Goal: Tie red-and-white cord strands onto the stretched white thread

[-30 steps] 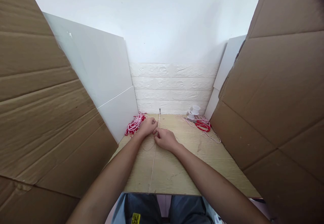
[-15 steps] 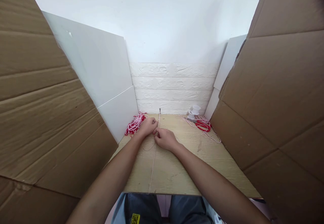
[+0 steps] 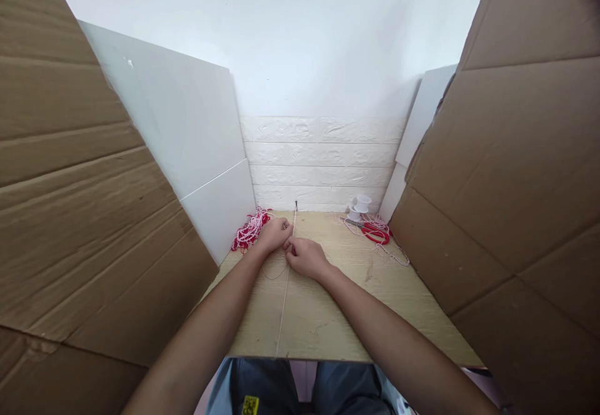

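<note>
A pale pink cord [image 3: 283,314] runs from a small dark hook [image 3: 296,203] at the back of the table down to the front edge. Midway along it, my left hand [image 3: 275,235] is closed at the cord's left side, fingertips pinched on it. My right hand [image 3: 305,256] is closed just nearer to me on the right, thumb and finger pinched at the same cord. Thin loose thread [image 3: 275,277] curves out beneath my hands. The exact spot between the fingertips is too small to make out.
Behind my left hand lies a heap of red and pink-white cords [image 3: 250,230]. At the back right are white spools [image 3: 362,203], red-handled scissors [image 3: 375,234] and loose pink cord [image 3: 392,255]. Cardboard walls [image 3: 506,190] flank the wooden table [image 3: 365,302]; a white brick-patterned wall [image 3: 323,152] stands behind.
</note>
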A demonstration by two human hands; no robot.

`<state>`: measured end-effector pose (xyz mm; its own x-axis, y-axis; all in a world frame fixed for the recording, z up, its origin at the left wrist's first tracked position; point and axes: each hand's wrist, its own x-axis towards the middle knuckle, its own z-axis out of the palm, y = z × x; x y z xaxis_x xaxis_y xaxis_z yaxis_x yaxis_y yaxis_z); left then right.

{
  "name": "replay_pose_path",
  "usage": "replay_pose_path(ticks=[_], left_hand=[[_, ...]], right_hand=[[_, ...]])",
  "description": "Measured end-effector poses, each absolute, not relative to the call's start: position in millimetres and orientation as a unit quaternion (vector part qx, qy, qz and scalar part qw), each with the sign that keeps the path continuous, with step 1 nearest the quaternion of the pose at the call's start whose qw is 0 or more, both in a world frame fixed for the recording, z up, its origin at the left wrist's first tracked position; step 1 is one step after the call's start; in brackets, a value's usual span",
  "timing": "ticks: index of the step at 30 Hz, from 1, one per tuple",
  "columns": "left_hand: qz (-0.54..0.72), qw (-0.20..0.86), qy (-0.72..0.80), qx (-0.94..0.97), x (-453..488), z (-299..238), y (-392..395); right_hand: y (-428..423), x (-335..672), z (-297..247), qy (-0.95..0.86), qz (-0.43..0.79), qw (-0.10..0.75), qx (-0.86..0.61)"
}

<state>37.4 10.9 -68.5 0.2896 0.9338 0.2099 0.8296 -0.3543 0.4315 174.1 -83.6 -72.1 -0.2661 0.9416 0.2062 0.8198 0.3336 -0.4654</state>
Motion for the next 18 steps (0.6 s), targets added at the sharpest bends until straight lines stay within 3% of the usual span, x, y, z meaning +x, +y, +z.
replay_pose_path(ticks=[18], left_hand=[[0.225, 0.118, 0.553, 0.794, 37.1, -70.6, 11.8]], right_hand=[[-81.1, 174.8, -74.3, -0.784, 0.134, 0.229, -0.561]])
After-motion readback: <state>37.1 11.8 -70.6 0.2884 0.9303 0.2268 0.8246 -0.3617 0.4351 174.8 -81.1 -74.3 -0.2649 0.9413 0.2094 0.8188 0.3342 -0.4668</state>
